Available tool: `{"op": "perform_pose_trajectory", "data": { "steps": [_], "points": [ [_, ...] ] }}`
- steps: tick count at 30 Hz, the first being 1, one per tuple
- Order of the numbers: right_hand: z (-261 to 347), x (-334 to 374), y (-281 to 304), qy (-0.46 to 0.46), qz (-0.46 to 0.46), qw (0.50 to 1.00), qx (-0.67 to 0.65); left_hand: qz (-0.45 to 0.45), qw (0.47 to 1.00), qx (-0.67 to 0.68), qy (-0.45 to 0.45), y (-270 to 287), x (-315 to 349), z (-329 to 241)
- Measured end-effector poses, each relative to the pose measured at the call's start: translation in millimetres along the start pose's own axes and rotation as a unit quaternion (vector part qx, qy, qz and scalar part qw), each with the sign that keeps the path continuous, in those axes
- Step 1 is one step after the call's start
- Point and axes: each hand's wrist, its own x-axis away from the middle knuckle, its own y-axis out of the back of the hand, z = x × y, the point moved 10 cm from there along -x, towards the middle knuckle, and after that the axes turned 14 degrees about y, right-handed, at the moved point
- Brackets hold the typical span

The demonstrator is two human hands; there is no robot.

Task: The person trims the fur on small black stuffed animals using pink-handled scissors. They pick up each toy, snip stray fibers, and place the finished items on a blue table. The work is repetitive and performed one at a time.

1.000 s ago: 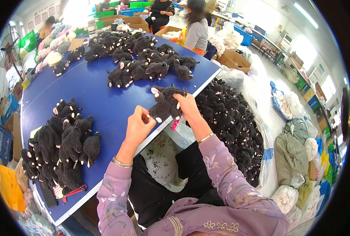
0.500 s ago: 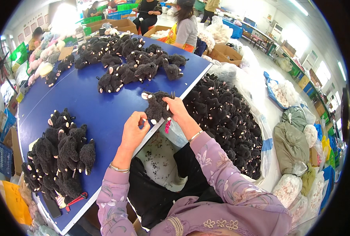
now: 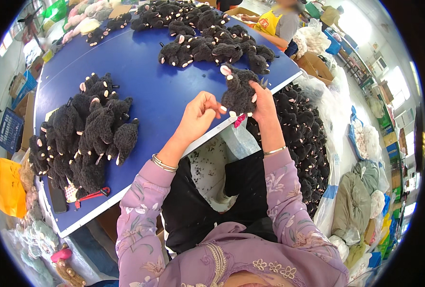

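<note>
A small black plush toy (image 3: 239,91) with pink-lined ears and white feet is held over the table's edge. My right hand (image 3: 265,103) is closed round its side. Pointed metal tips, like those of small snips (image 3: 264,82), stick out past that hand's fingers, and a bright pink piece (image 3: 240,120) hangs below the toy. Close to the toy's left side, my left hand (image 3: 199,117) has its fingers curled in and pressed together. Whether a thread or other small thing is in that pinch, I cannot make out.
Black plush toys lie in a pile (image 3: 86,134) at the left of the blue table (image 3: 140,95) and a group (image 3: 212,43) at its far side. A large bag of them (image 3: 301,138) stands right. Red-handled scissors (image 3: 93,196) lie near the front edge. A co-worker (image 3: 281,28) sits beyond.
The view has tilted down, so the table sits higher in it. The toy is now more upright in my right hand, and my left fingers have curled in further beside it.
</note>
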Motion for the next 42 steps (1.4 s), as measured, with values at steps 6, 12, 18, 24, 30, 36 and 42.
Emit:
{"op": "perform_pose_trajectory", "data": {
  "steps": [6, 12, 18, 24, 30, 36, 42],
  "points": [
    [20, 6, -30, 0.000, 0.094, 0.995, 0.031, 0.017, 0.992, -0.036, 0.121, 11, -8, 19],
    [32, 15, -50, 0.019, 0.158, 0.969, 0.188, 0.117, 0.989, 0.003, 0.088, -26, 4, -5],
    [50, 20, -54, 0.049, 0.059, 0.984, 0.160, -0.006, 0.988, 0.079, 0.130, 14, -6, 23],
    [12, 26, -33, 0.009, 0.071, 0.986, 0.147, -0.087, 0.982, 0.144, 0.087, 34, -9, 17],
    [8, 48, -55, 0.065, 0.096, 0.981, 0.154, -0.116, 0.982, 0.105, 0.103, 38, -8, 19],
    [31, 18, -5, 0.111, -0.006, 0.991, 0.077, -0.112, 0.985, 0.088, 0.098, 46, -10, 17],
    [-9, 51, -40, -0.013, 0.114, 0.986, 0.122, -0.105, 0.984, 0.018, 0.140, 38, -13, 31]
  ]
}}
